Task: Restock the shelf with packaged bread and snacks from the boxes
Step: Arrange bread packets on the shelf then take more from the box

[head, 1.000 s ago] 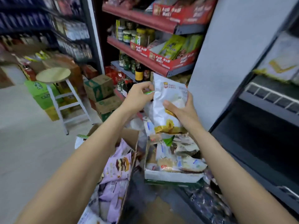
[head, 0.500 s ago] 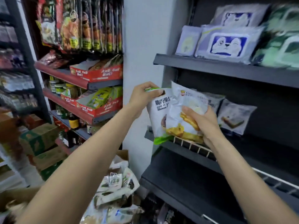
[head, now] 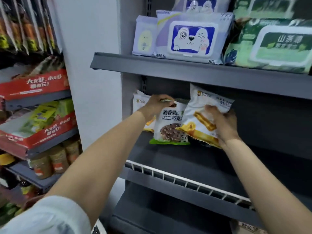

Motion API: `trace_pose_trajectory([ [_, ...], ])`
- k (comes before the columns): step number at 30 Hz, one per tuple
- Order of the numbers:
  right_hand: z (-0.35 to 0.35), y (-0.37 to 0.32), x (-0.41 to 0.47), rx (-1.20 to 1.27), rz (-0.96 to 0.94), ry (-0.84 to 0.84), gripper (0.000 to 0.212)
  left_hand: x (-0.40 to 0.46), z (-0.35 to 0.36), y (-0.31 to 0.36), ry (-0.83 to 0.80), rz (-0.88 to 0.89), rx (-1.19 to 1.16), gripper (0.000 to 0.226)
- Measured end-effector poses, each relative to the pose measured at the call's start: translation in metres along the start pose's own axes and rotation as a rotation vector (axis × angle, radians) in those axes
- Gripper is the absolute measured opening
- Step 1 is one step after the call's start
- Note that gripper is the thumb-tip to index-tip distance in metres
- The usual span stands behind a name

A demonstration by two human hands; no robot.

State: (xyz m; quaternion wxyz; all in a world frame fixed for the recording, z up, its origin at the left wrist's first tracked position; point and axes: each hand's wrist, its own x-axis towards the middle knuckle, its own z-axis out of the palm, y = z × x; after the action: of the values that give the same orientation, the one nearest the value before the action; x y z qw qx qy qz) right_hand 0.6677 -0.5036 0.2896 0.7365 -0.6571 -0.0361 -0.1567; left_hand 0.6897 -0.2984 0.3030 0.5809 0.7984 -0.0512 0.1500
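Both packs have gone from being held out in front of the shelf half a second ago to sitting inside the middle bay now. Left hand [head: 157,105] is curled over the top edge of the chocolate bread pack [head: 170,127], pinching it there; that pack stands upright with its green bottom edge on the dark shelf [head: 168,154]. Its print reads 脆香果仁 and 巧克, with small Latin lettering underneath that's too blurry to read. Right hand [head: 222,122] has fingers wrapped round the front of the sandwich bread pack [head: 200,115], which is tilted and overlaps the chocolate one's right side. Logo in its top corner starts "Xi", the rest is smeared. Behind the left wrist there's another white pack [head: 141,103] already at the back of the shelf, touching the chocolate pack's left side.

One shelf up: wet wipes pack [head: 192,36] with a winking cartoon dog and "80" at its lower edge, plus green wipes packs [head: 276,46]. Off to the left, red display trays [head: 35,83] with white Chinese lettering.
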Motion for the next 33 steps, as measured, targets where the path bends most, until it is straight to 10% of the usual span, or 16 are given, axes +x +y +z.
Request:
trace_pose_trajectory([
  [4, 0.011, 0.01, 0.017, 0.0, -0.009, 0.023, 0.057, 0.025, 0.013, -0.02, -0.047, -0.058, 0.025, 0.028],
  [9, 0.023, 0.024, 0.024, -0.074, -0.015, 0.02, 0.055, 0.043, 0.016, -0.041, 0.144, -0.055, 0.695, 0.038],
  [18, 0.04, 0.036, 0.002, -0.102, 0.005, -0.148, 0.059, -0.009, 0.017, -0.022, 0.427, 0.151, 0.193, 0.034],
  [22, 0.068, 0.029, -0.021, -0.044, -0.03, -0.199, 0.054, -0.057, -0.002, -0.019, 0.159, -0.067, -0.049, 0.054],
  [26, 0.111, 0.028, -0.036, -0.196, -0.129, -0.248, 0.078, -0.074, -0.038, -0.046, 0.096, 0.02, -0.007, 0.107],
  [33, 0.172, 0.056, -0.022, -0.607, -0.372, -0.295, 0.063, -0.035, -0.085, -0.079, 0.169, -0.016, 0.365, 0.089],
])
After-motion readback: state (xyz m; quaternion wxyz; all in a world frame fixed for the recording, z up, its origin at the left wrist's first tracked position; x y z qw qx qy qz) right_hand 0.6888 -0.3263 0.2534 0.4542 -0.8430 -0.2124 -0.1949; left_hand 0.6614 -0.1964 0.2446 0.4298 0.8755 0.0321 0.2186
